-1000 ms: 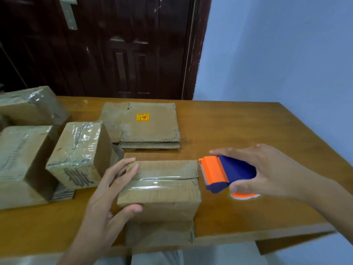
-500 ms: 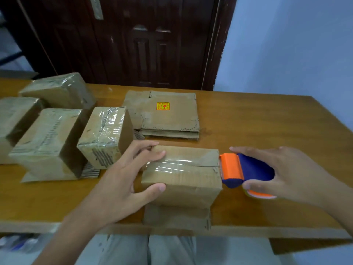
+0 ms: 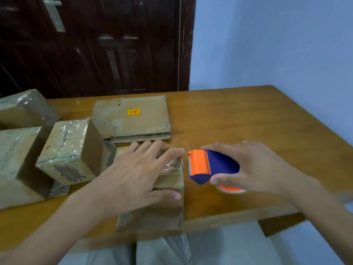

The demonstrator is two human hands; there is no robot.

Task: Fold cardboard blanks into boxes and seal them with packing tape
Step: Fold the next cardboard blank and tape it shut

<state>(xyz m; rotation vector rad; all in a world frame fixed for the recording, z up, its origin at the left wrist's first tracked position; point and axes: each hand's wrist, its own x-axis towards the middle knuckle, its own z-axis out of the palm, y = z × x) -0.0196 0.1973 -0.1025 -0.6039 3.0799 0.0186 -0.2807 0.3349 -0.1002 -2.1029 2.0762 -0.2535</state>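
At the far left of the wooden table (image 3: 238,115) stand three finished boxes wrapped in shiny tape: one at the back edge (image 3: 24,108), one cut off by the frame's left side (image 3: 17,159), and a tilted taped box (image 3: 68,150) leaning beside it, its glossy top facing up. Behind these, toward the dark wooden door (image 3: 95,44), lies a stack of flat cardboard blanks (image 3: 133,119), the top one bearing a small yellow and red sticker (image 3: 133,112). Near the table's front edge sits the box being sealed (image 3: 170,188), partly overhanging the edge, with a strip of clear tape glinting along its top seam. The left hand (image 3: 139,173) lies flat over this box, fingers straight and slightly spread across the top, thumb pressed against the near face. Just beside the box's right end, close to the left fingertips, the right hand (image 3: 254,169) grips an orange and blue tape dispenser (image 3: 210,166), fingers curled over its blue body, thumb underneath, orange blade end facing the box. Light grey trousers (image 3: 162,251) show below the table.
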